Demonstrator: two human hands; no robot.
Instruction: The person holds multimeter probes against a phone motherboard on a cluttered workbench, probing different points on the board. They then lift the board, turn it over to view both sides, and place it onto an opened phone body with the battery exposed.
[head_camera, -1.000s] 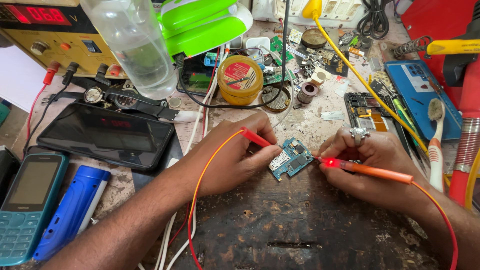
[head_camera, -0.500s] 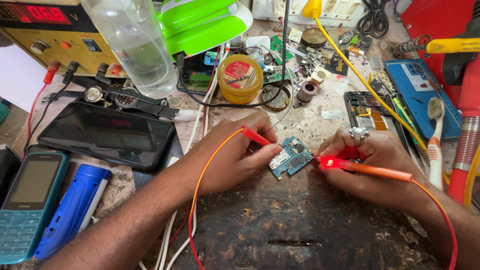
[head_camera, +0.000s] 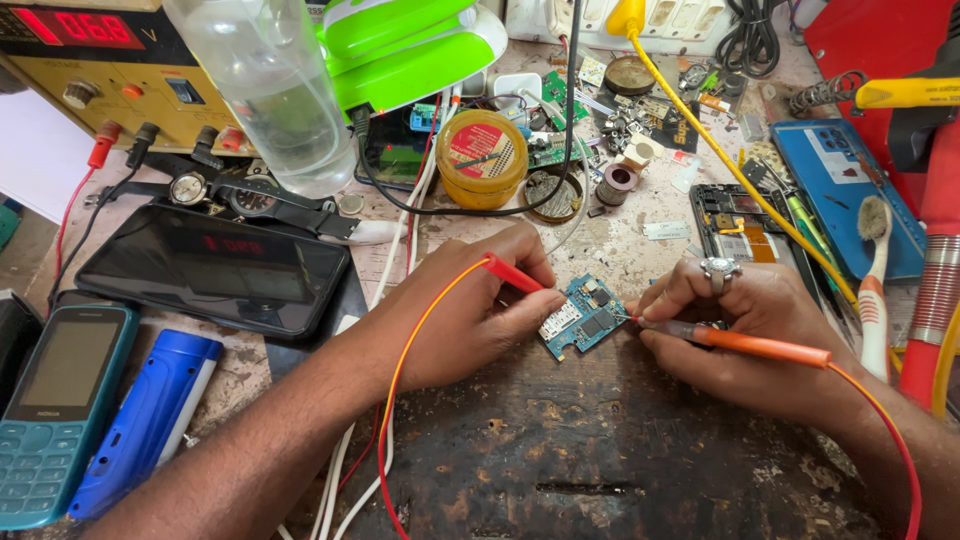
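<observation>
Between the two hands, near the middle of the worn wooden bench (head_camera: 600, 450), lies the small blue circuit board (head_camera: 584, 316), flat on the wood with its long axis running from about 8 o'clock up to 2 o'clock. From the board, the left hand (head_camera: 470, 310) sits at 9 o'clock, fingers closed around the red probe (head_camera: 512, 276), whose tip comes down toward the board's upper left edge from 10 o'clock; its fingertips also rest against that end of the board. At 3 o'clock the right hand (head_camera: 760, 330), wearing a ring, is closed in a pen grip on the orange probe (head_camera: 760, 346), which lies nearly level and points toward 9 o'clock, its metal tip meeting the board's right edge. Both hands are about equally close, though only the left one touches the board itself. Beyond the board at 12 o'clock stands a yellow tin (head_camera: 482, 157).
</observation>
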